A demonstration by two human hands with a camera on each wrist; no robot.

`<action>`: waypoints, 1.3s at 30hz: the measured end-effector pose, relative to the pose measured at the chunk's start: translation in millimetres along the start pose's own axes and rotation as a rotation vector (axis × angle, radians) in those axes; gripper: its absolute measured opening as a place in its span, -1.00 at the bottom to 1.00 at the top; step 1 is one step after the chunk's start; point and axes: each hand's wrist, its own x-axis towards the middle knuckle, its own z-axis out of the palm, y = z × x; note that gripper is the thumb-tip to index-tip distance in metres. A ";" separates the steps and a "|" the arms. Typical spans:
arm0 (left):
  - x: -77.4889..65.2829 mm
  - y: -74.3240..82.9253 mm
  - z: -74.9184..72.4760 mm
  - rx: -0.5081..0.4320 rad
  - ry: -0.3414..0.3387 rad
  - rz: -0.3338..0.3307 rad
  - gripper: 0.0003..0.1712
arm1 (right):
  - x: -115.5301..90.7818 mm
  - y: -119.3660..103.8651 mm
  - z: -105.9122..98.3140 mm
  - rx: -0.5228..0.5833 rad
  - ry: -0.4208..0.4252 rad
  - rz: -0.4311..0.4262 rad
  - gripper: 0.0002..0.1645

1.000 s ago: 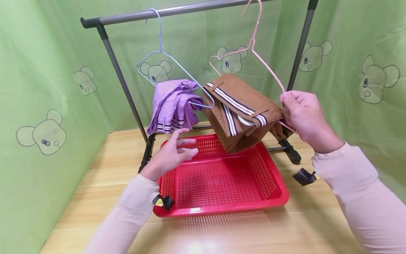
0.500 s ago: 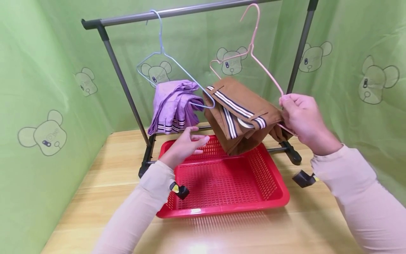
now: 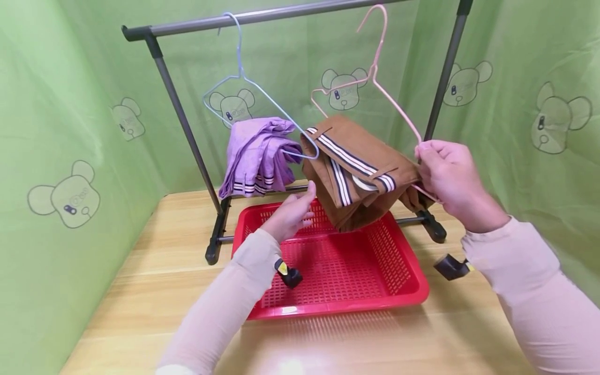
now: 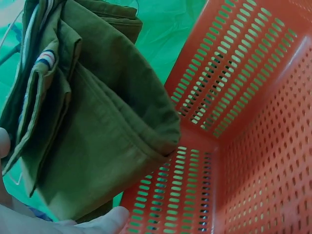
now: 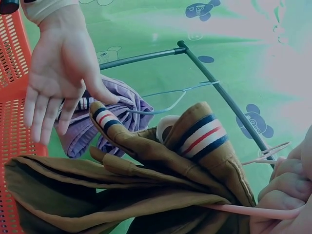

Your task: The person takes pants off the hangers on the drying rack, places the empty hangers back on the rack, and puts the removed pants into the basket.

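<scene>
My right hand grips the lower right corner of a pink wire hanger. Folded brown trousers with a striped waistband hang over its bottom bar, tilted down to the right. The hanger's hook is level with the rail's lower edge; I cannot tell whether they touch. My left hand is just left of the trousers' lower edge, above the basket, thumb up. In the right wrist view this left hand shows its palm, fingers straight, holding nothing. In the left wrist view the trousers fill the space before the fingers.
A metal garment rack stands on the wooden table. Folded purple trousers hang from it on a blue hanger. Beneath is a red perforated basket. Green curtains with bear drawings enclose the back and sides.
My left hand has moved right towards the brown trousers and turned thumb upward. The pink hanger has dropped slightly, its hook lower than a second ago, with my right hand still gripping it.
</scene>
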 end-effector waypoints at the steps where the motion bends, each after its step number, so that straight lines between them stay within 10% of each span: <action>1: 1.4 -0.1 2.2 -0.019 -0.005 -0.012 -0.08 | -0.3 -0.2 -0.3 0.000 0.000 0.000 -0.68; 19: 29.3 -2.0 26.1 -0.365 -0.026 -0.202 0.26 | -6.7 1.5 -4.4 -0.008 -0.009 0.008 -0.68; 39: 11.9 14.0 56.3 -0.272 0.143 -0.189 0.43 | -11.8 2.5 -0.9 -0.050 -0.013 0.015 -0.68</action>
